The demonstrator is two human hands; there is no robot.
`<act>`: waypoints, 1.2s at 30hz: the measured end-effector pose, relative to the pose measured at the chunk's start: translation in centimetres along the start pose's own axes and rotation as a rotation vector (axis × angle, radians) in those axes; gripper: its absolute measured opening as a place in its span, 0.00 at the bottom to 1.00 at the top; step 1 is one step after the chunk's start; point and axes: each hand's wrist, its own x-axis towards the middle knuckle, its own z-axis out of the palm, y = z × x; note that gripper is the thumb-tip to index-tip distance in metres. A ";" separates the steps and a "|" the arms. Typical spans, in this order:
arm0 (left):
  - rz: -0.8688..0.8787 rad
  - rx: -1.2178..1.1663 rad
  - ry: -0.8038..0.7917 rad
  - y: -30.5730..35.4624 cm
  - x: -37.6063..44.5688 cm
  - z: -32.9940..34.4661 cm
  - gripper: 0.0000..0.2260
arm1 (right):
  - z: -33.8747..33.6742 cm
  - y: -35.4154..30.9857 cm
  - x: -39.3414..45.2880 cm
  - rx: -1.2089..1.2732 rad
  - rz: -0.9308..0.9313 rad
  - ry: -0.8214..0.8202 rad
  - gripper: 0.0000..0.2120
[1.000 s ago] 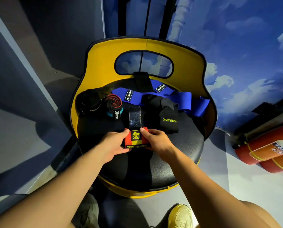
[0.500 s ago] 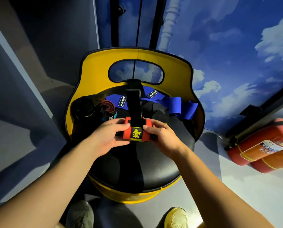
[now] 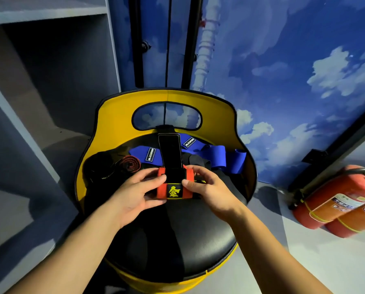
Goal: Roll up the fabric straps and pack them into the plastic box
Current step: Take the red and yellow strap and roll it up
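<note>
rolled black-and-red strap [image 3: 129, 164] sits far left on chair seat [image 3: 177, 234], done, untouched. left hand [image 3: 134, 190] pinches left end of red wrist wrap roll [image 3: 174, 183]; a second ago roll rested on seat, now lifted clear, black velcro tail [image 3: 170, 152] standing upright above it. right hand [image 3: 207, 190] pinches right end likewise. blue straps [image 3: 216, 154] lie loose behind, not yet rolled. judgement: roll nearly finished, tail needs pressing down to close. plastic box not in view. fire extinguishers [image 3: 342, 203] on floor far right.

Rolled red strap [image 3: 175, 183], yellow character on its black band, black tail upright; blue straps [image 3: 215, 153] loose behind.
</note>
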 end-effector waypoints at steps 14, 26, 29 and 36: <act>-0.052 0.061 0.031 -1.3 0.1 0.2 0.17 | 1.4 -0.3 1.6 -0.357 -0.316 0.209 0.09; 0.007 0.047 0.156 -0.5 0.3 0.0 0.17 | 2.6 -2.5 0.0 -0.054 -0.110 -0.007 0.15; 0.043 0.050 0.198 -0.2 0.3 0.1 0.17 | 3.0 -1.9 0.1 -0.050 -0.108 -0.021 0.08; 0.088 -0.051 0.302 0.3 0.5 -0.1 0.20 | 3.5 0.8 0.8 -0.239 -0.118 0.017 0.16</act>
